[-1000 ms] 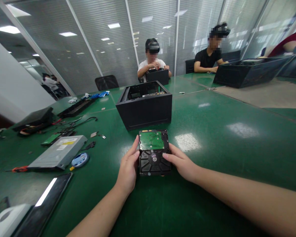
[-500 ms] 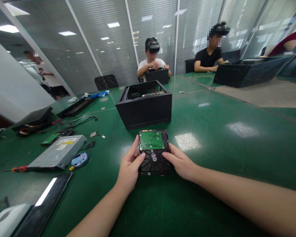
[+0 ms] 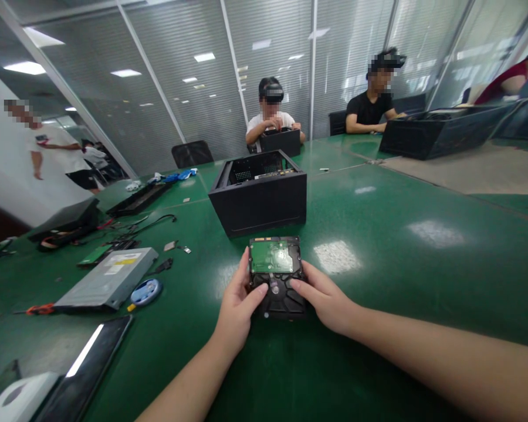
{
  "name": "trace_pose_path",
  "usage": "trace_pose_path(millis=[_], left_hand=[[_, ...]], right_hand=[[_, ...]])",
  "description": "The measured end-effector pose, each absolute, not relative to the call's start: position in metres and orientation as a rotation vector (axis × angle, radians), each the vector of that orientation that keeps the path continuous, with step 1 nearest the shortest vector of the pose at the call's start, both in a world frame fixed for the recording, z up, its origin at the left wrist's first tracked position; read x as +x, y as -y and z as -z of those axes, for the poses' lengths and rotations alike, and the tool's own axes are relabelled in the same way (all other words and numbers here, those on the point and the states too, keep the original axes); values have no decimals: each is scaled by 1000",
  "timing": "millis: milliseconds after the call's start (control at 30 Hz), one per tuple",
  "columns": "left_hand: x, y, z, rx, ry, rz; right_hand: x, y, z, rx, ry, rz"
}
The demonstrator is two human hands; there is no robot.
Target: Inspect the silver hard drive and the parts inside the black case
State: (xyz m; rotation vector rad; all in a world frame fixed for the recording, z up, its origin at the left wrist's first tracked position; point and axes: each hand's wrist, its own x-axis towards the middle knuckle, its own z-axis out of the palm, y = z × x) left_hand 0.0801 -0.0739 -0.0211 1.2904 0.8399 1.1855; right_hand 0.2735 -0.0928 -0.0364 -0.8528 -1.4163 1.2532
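Note:
A hard drive [image 3: 286, 302] is held between my two hands, its green circuit board facing up at the far end and its black ribbed casing nearer me. My left hand [image 3: 237, 305] grips the left edge, with the thumb lying over the casing. On the opposite edge my right hand [image 3: 328, 296] is closed, its thumb resting on top. Both hands' other fingers are partly hidden beneath the drive. Just beyond stands a black computer case [image 3: 259, 202], open at the top, with a board visible inside.
On the left lie a grey optical drive [image 3: 108, 278], a blue round dish [image 3: 146, 292], a screwdriver [image 3: 39, 309], loose cables [image 3: 152, 223] and a dark glossy panel [image 3: 88, 363]. People sit across the green table [image 3: 391, 252] beside more cases [image 3: 440, 132]. One person [image 3: 61, 149] stands at far left.
My left thumb has slid inward from the drive's edge onto its casing. The view has tilted slightly upward. A person has walked into view at the left.

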Motion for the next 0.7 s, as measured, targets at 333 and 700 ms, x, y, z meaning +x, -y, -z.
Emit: trace_pose_path(millis=[333, 700], left_hand=[[78, 109, 8, 846, -521, -890], [69, 101, 0, 630, -247, -778]], right_hand=[[268, 133, 16, -596, 2260, -808], [266, 134, 10, -570, 2550, -369]])
